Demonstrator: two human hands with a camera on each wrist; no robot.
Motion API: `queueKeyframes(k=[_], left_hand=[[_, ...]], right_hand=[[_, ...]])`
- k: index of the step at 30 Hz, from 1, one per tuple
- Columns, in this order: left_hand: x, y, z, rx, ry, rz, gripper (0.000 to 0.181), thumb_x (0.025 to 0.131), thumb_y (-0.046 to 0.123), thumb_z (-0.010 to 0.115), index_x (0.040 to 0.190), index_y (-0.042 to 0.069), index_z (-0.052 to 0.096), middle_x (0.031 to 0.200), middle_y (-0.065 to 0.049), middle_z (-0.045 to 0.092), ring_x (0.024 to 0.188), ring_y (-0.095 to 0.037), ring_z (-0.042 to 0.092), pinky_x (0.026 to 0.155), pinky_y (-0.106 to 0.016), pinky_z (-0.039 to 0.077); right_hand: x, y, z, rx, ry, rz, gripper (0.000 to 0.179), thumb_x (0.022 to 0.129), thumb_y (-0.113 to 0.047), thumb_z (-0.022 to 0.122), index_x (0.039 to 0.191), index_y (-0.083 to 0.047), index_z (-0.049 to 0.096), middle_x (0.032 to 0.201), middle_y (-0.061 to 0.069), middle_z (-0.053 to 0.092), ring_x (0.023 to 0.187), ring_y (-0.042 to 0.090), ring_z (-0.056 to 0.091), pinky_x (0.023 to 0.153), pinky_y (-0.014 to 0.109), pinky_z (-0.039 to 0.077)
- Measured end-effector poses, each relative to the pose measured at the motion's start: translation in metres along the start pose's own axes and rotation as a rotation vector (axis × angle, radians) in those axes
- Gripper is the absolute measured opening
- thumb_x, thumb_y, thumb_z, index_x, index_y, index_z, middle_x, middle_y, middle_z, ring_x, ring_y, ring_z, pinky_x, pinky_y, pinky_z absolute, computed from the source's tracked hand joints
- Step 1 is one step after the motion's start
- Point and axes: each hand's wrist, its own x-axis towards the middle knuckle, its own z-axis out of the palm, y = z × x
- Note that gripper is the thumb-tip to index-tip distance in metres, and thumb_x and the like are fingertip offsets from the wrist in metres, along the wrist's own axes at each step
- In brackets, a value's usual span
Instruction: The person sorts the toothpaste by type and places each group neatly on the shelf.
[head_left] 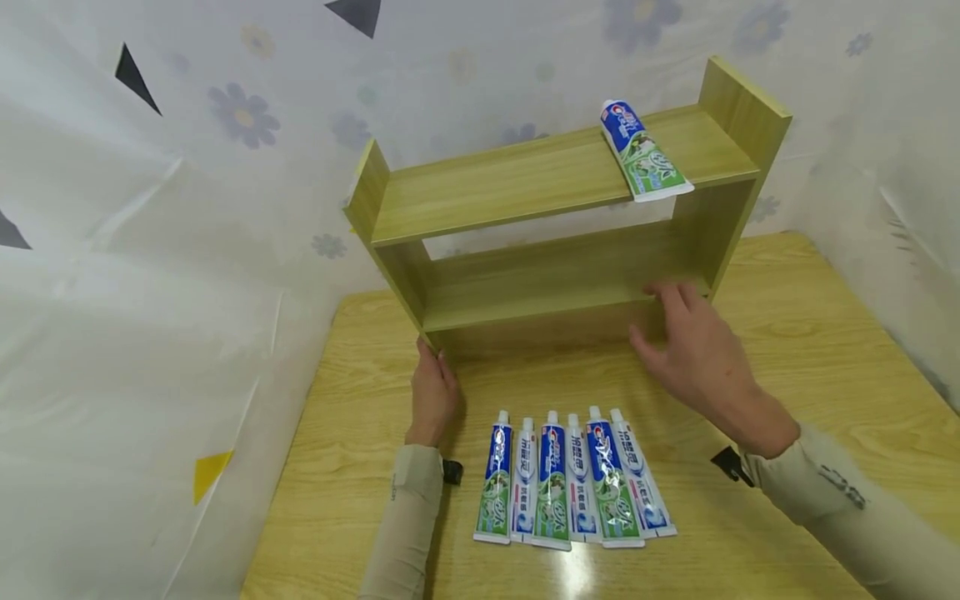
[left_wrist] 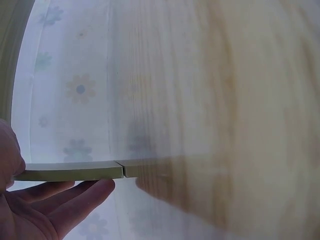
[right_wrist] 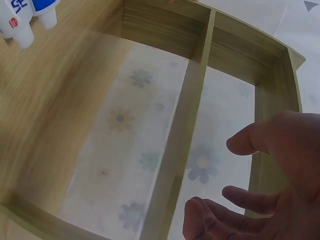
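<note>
A two-tier wooden shelf [head_left: 495, 193] stands on the table. My left hand [head_left: 433, 398] grips its left side panel low down; in the left wrist view the thumb is on one face of the panel [left_wrist: 75, 174] and the fingers on the other. By the right end of the lower board, my right hand [head_left: 701, 358] has thumb and fingers spread apart with nothing between them. On the top board lies a blue and green toothpaste tube [head_left: 643, 154], its flat end over the front edge. Several toothpaste tubes [head_left: 552, 483] lie side by side in front of the shelf, caps toward it.
The wooden table [head_left: 345, 467] carries everything. Behind the shelf and along the left hangs a pale flower-print sheet [head_left: 465, 75], with another pale sheet [head_left: 907, 183] at the right.
</note>
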Motion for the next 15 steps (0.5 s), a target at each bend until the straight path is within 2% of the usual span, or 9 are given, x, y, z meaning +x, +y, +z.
queueKeyframes(k=[4,6,9,12,15], left_hand=[[0.001,-0.001,0.000,0.002,-0.010,-0.001,0.051,0.120,0.036,0.029,0.161,0.006,0.034,0.106,-0.025,0.074,0.087,-0.040,0.078,0.073,-0.052,0.066],[0.002,-0.001,0.000,-0.009,-0.013,-0.003,0.052,0.120,0.036,0.029,0.162,0.006,0.034,0.108,-0.026,0.074,0.090,-0.040,0.078,0.075,-0.052,0.066],[0.002,-0.002,-0.001,-0.015,-0.019,-0.010,0.053,0.120,0.038,0.028,0.163,0.008,0.034,0.112,-0.027,0.074,0.095,-0.041,0.079,0.078,-0.053,0.067],[0.001,-0.003,0.000,-0.007,-0.023,-0.017,0.054,0.120,0.039,0.027,0.162,0.008,0.034,0.108,-0.025,0.074,0.089,-0.040,0.078,0.074,-0.052,0.066],[0.000,-0.003,-0.001,-0.001,-0.022,-0.018,0.054,0.120,0.039,0.027,0.162,0.007,0.035,0.103,-0.023,0.074,0.083,-0.038,0.077,0.070,-0.051,0.065]], right_hand=[[-0.004,0.003,0.008,0.019,-0.053,0.016,0.054,0.100,-0.019,0.075,0.143,0.008,0.056,0.131,0.035,0.063,0.104,0.051,0.068,0.082,0.065,0.058],[-0.006,0.005,0.013,0.026,-0.065,0.015,0.055,0.100,-0.019,0.075,0.143,0.009,0.056,0.133,0.035,0.063,0.106,0.052,0.068,0.083,0.066,0.058],[-0.010,0.008,0.019,0.044,-0.076,0.015,0.055,0.100,-0.018,0.074,0.144,0.009,0.055,0.132,0.033,0.063,0.102,0.048,0.069,0.077,0.062,0.059],[-0.016,0.010,0.026,0.072,-0.112,0.041,0.055,0.102,-0.019,0.073,0.146,0.008,0.055,0.133,0.032,0.063,0.100,0.044,0.070,0.072,0.057,0.060],[-0.022,0.010,0.032,0.104,-0.169,0.082,0.056,0.103,-0.020,0.071,0.148,0.007,0.053,0.136,0.032,0.062,0.105,0.045,0.070,0.073,0.054,0.061]])
